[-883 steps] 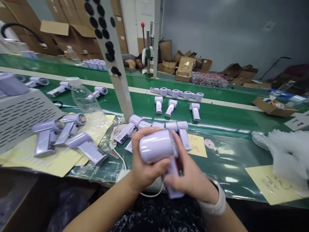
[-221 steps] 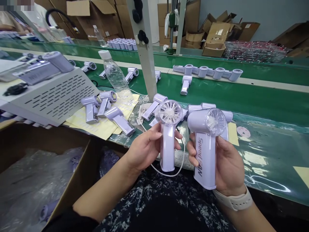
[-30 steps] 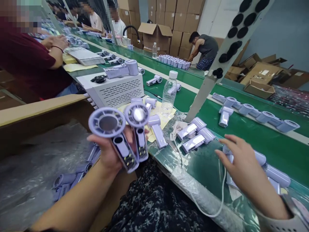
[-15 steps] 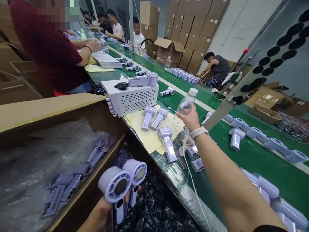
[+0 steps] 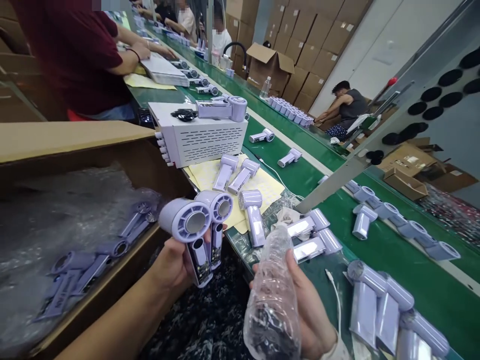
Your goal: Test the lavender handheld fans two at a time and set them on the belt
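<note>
My left hand (image 5: 174, 265) is closed around two purple handheld fans (image 5: 191, 222), whose round heads face me and whose handles show bare circuit parts. In my right hand (image 5: 309, 310) is a clear plastic bottle (image 5: 272, 295), tilted with its base toward me; its cap end is hard to make out. Beyond the hands, several fans lie on a yellow sheet (image 5: 270, 187) at the table's edge, one fan (image 5: 255, 217) nearest the bottle. Two more fans (image 5: 309, 247) rest beside a crumpled white cloth (image 5: 288, 216).
An open carton (image 5: 75, 135) with plastic wrap and fan parts stands at left. A white vented box (image 5: 210, 142) bears another fan. A green conveyor (image 5: 333, 200) runs behind, crossed by a slanted metal post (image 5: 330, 185). A white cable (image 5: 339, 305) and more fans (image 5: 375, 305) lie at right. Co-workers are farther back.
My right hand has brought the bottle from the table toward me and tipped it. My left hand has risen with the two fans, and their handles now show.
</note>
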Available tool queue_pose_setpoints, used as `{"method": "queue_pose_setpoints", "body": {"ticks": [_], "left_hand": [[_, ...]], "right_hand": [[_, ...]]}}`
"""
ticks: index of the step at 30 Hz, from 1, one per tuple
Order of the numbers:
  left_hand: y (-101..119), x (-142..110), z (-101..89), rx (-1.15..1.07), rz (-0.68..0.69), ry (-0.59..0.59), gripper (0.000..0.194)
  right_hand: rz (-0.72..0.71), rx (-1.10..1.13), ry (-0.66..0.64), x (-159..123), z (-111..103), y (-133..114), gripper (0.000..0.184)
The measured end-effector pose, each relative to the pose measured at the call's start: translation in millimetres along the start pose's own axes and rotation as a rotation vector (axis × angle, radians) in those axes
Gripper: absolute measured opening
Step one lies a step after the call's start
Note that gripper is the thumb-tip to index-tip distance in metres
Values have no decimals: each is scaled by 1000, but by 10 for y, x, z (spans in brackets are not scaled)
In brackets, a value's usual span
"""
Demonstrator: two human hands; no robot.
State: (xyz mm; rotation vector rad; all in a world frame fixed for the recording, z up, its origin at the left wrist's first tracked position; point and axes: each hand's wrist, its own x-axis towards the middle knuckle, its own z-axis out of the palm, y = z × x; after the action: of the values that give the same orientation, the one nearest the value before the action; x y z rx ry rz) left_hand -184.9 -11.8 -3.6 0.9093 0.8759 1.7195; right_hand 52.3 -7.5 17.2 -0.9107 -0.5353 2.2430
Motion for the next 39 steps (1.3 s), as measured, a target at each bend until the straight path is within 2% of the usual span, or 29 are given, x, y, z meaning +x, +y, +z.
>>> {"method": "queue_pose_setpoints", "body": {"ticks": [3, 7, 10, 13, 15, 17, 19, 21, 23, 26, 28, 32, 33, 35, 39], "left_hand": [[-16, 23, 80, -15, 22, -8, 74], [-48, 2, 30, 17, -27, -91, 72], [-43, 1, -5, 3, -34, -39, 71], [-9, 36, -28, -24, -42, 18, 69], [23, 61, -42, -49, -42, 59, 67], [52, 68, -49, -67, -32, 111, 66], [70, 47, -42, -74, -22, 143, 69], [76, 3, -26, -80, -44, 109, 73], [76, -48, -12, -108, -72, 53, 75], [74, -103, -32, -165, -153, -51, 74], [60, -113, -72, -204, -198, -104, 73], [-31, -85, -100, -310, -200, -183, 73], [-59, -74, -75, -341, -204, -201, 72], [-101, -51, 22, -397, -234, -235, 72], [-109, -35, 323, -493, -321, -343, 72]], "right_hand": [[-17, 59, -34, 77, 116, -17, 54], [-86, 47, -32, 119, 196, -74, 57], [-164, -51, -44, 107, 179, -36, 60], [-153, -128, -68, 86, 159, -77, 65], [-223, -311, -8, 122, 164, -252, 68], [-408, -572, 113, 250, 193, -558, 67], [-613, -722, 229, 490, 256, -926, 66], [-792, -803, 345, 809, 355, -1252, 76], [-917, -912, 415, 1127, 465, -1458, 87], [-955, -1114, 440, 1401, 520, -1537, 82], [-899, -1271, 429, 1382, 416, -1513, 66], [-824, -1555, 464, 1071, -2, -1444, 17], [-822, -1605, 475, 995, -93, -1422, 13], [-840, -1671, 482, 857, -201, -1369, 21], [-959, -1679, 473, 421, -143, -1233, 20]]}}
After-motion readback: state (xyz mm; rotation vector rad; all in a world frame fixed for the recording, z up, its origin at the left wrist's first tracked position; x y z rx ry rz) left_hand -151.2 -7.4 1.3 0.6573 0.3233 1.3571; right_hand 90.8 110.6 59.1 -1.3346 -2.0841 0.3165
